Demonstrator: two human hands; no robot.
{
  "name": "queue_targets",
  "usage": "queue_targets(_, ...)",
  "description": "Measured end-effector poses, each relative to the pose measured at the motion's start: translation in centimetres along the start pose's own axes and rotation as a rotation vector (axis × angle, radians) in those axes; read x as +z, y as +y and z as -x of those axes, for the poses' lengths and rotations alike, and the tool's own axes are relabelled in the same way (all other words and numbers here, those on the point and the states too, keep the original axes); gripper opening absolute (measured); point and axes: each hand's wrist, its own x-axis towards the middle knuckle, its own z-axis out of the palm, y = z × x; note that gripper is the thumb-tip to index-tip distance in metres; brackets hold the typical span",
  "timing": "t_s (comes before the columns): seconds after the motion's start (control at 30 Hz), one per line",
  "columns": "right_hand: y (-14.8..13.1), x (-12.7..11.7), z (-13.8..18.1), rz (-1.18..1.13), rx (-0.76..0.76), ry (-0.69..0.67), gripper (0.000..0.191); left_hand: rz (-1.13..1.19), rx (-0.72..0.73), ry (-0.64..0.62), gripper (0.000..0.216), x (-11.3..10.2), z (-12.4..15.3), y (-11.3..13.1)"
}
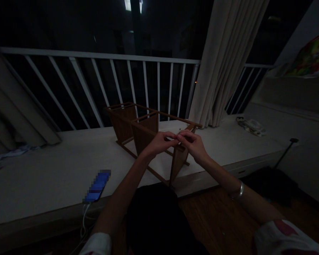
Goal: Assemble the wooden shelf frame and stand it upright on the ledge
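Observation:
A brown wooden shelf rack [146,131] lies on its side on the white window ledge. Over its near right end my left hand [161,144] and my right hand [193,144] meet, fingertips pinched together. A small, thin metal piece [179,130] pokes up between them; the room is too dark to tell its kind. Both hands are closed on it, and the fingers cover most of it. The right end panel [178,161] of the rack is just below my hands.
A phone [97,187] with a blue screen and a white cable lies on the ledge [53,170] at the left. White railings [158,85] and a beige curtain [223,63] stand behind. A pale bundle [251,126] rests at right, above a dark heap [271,186] on the floor.

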Motion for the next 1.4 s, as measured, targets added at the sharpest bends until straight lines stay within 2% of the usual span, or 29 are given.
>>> queue_targets(0.13, 0.03, 0.02, 0.06, 0.011, -0.001, -0.002, 0.020, 0.020, 0.022, -0.003, 0.025, -0.19, -0.05, -0.05)
queue_targets(0.27, 0.07, 0.19, 0.09, -0.019, 0.052, 0.027, 0.022, 0.039, -0.028, 0.023, 0.024, -0.05, -0.20, -0.26)
queue_targets(0.4, 0.01, 0.12, 0.07, -0.001, 0.044, 0.025, 0.022, 0.028, -0.050, 0.026, 0.026, 0.07, -0.23, -0.14)
queue_targets(0.63, 0.00, -0.01, 0.04, -0.004, 0.022, -0.005, 0.022, 0.018, 0.030, -0.015, 0.026, -0.10, -0.14, -0.02)
queue_targets(0.83, 0.11, -0.01, 0.02, -0.001, 0.020, 0.006, 0.021, -0.012, -0.041, 0.033, 0.029, 0.09, -0.22, -0.16)
queue_targets(1.13, -0.01, -0.20, 0.11, 0.024, 0.011, -0.018, 0.023, 0.061, -0.036, -0.040, 0.029, -0.22, -0.20, 0.08)
queue_targets(1.4, 0.17, 0.05, 0.11, -0.024, 0.063, 0.007, 0.022, 0.027, -0.079, -0.009, 0.031, -0.05, -0.15, 0.07)
